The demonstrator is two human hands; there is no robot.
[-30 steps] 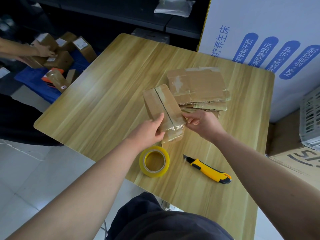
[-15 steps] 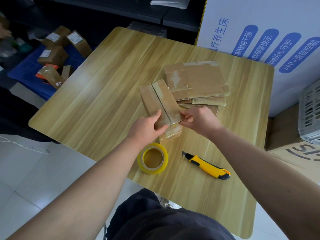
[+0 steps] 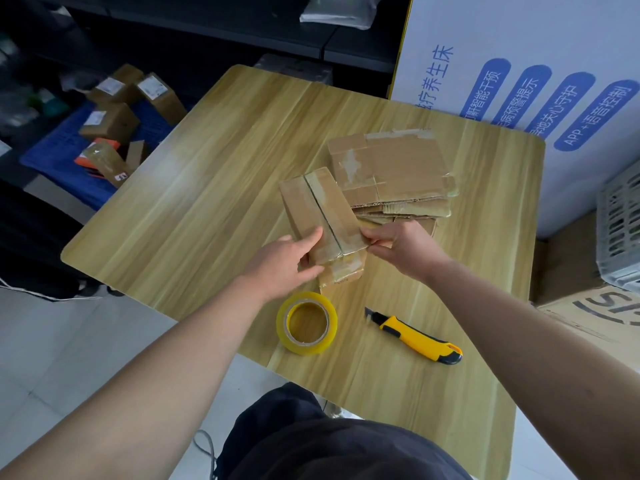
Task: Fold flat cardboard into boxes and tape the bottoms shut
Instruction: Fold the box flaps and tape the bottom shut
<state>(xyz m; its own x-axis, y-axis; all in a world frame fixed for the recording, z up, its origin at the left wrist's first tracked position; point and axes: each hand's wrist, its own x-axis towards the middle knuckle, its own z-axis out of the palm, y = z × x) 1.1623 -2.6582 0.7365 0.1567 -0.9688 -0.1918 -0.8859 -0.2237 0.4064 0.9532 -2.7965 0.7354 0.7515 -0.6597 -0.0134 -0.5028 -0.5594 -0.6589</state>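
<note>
A small folded cardboard box (image 3: pixel 320 206) stands on the wooden table (image 3: pixel 207 188), its two bottom flaps meeting along a seam under clear tape. My left hand (image 3: pixel 282 263) grips its near left corner, thumb on top. My right hand (image 3: pixel 403 251) pinches the near right edge, where tape wraps over the end. Behind the box lies a stack of flat cardboard (image 3: pixel 394 168). A roll of clear yellowish tape (image 3: pixel 306 323) lies flat near the table's front edge, and a yellow utility knife (image 3: pixel 417 336) rests to its right.
Finished small boxes (image 3: pixel 110 121) sit on a blue crate (image 3: pixel 59 157) on the floor at left. A big white printed carton (image 3: pixel 519 64) stands behind the table. A grey plastic crate (image 3: pixel 620 230) and a brown carton (image 3: pixel 595 313) are at the right.
Both hands stay on the box's near end with little shift. The other person's arm at far left has gone from view.
</note>
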